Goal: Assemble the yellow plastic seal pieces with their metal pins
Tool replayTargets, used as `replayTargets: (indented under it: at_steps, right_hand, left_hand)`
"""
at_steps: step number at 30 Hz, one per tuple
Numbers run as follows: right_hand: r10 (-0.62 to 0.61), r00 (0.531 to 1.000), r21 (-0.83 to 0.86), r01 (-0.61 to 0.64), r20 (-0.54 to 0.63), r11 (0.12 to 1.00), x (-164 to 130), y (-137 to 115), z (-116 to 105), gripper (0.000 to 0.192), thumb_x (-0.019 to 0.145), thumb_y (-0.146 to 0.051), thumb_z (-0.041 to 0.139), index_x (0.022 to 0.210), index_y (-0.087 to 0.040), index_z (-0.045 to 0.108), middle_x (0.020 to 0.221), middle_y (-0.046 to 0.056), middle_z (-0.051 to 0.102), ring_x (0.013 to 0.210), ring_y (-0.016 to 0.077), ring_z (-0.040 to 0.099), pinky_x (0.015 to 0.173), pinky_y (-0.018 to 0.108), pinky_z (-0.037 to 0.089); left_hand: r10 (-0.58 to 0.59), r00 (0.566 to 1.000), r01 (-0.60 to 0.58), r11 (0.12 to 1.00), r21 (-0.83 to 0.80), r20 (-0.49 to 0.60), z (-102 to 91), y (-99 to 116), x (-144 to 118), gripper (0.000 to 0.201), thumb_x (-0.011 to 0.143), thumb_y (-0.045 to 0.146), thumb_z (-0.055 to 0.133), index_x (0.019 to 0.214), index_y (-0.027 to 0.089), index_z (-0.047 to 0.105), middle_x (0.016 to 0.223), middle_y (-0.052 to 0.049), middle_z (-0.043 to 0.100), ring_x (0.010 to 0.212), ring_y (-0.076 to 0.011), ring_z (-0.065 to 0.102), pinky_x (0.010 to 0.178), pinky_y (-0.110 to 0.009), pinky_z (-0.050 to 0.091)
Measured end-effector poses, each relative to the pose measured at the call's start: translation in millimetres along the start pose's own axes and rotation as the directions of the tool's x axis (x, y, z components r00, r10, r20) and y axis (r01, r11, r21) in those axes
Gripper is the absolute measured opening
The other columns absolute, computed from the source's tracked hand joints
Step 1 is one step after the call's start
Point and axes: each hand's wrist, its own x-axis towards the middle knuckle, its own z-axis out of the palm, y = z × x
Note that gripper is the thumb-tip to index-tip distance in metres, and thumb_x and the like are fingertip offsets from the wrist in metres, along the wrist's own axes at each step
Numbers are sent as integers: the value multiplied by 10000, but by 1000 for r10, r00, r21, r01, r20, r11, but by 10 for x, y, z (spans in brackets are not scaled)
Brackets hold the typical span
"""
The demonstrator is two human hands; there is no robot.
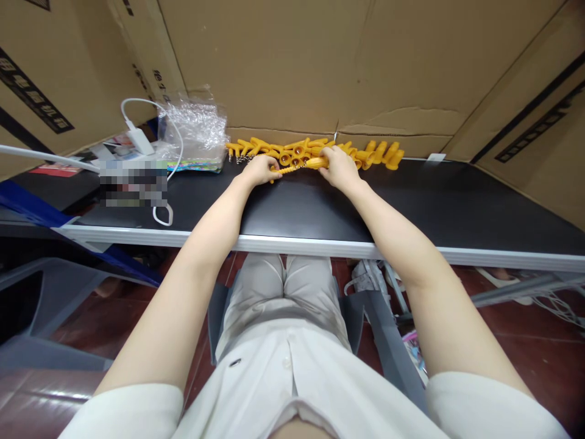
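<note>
At the back of the black desk, my left hand (pixel 261 171) is closed on the end of a thin yellow ridged plastic stem (pixel 287 169). Opposite it, my right hand (pixel 339 168) grips a yellow ribbed plastic sleeve (pixel 314 163). Stem and sleeve lie nearly in line; whether they touch is unclear, and my fingers cover their outer ends. Just behind both hands is a row of yellow plastic parts (pixel 259 145). Those on the left are branched stems with small metal springs, while hollow flared sleeves (pixel 393 156) stand on the right.
Crumpled clear plastic wrap (pixel 194 128) lies to the left, beside a white charger (pixel 141 140) with its cable. Cardboard panels (pixel 292 67) wall in the back and sides. A pale metal edge (pixel 311 245) runs along the front of the desk (pixel 457 207).
</note>
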Motion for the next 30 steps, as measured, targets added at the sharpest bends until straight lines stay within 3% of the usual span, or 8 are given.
replayTargets:
  at_steps: [7, 13, 15, 21, 30]
  right_hand:
    - [-83, 996, 37, 82, 20, 996, -17, -50, 0, 432, 926, -211, 653, 1352, -184, 714, 1348, 189, 687, 1173, 404, 688, 1058, 552, 534]
    - [-101, 995, 84, 102, -23, 991, 2, -6, -22, 400, 955, -288, 672, 1346, -214, 722, 1306, 168, 688, 1185, 388, 671, 1080, 553, 534]
    - [-92, 996, 80, 93, -19, 992, 3, 1, -30, 407, 953, -273, 666, 1351, -206, 718, 1317, 176, 684, 1183, 388, 671, 1089, 557, 530]
    - [-102, 995, 104, 100, 10, 990, -3, -1, -74, 415, 957, -317, 651, 1354, -209, 709, 1284, 177, 693, 1189, 390, 657, 1104, 565, 520]
    - [-124, 992, 133, 118, 39, 984, 19, 47, -95, 401, 1007, -359, 623, 1366, -192, 687, 1276, 184, 693, 1219, 374, 643, 1144, 560, 492]
  left_hand:
    - [123, 991, -122, 992, 19, -49, 78, 0, 42, 148, 766, 193, 853, 871, 184, 750, 1049, -74, 680, 1139, -275, 683, 1144, -379, 510]
    - [110, 991, -117, 989, -87, -80, 33, 155, -23, 137, 825, 132, 818, 919, 152, 721, 1361, -149, 636, 1290, -274, 639, 1216, -388, 464]
    - [93, 991, -102, 991, -85, -99, 15, 182, -34, 136, 828, 135, 810, 932, 150, 724, 1310, -155, 660, 1255, -275, 646, 1197, -392, 471]
    - [128, 985, -139, 987, -84, -118, -10, 222, -64, 84, 791, 181, 778, 854, 174, 723, 879, -46, 672, 1020, -260, 663, 1056, -359, 505]
    - [96, 988, -105, 992, -72, -124, 18, 273, -70, 130, 854, 173, 754, 983, 162, 744, 846, -24, 676, 921, -231, 674, 1006, -336, 515]
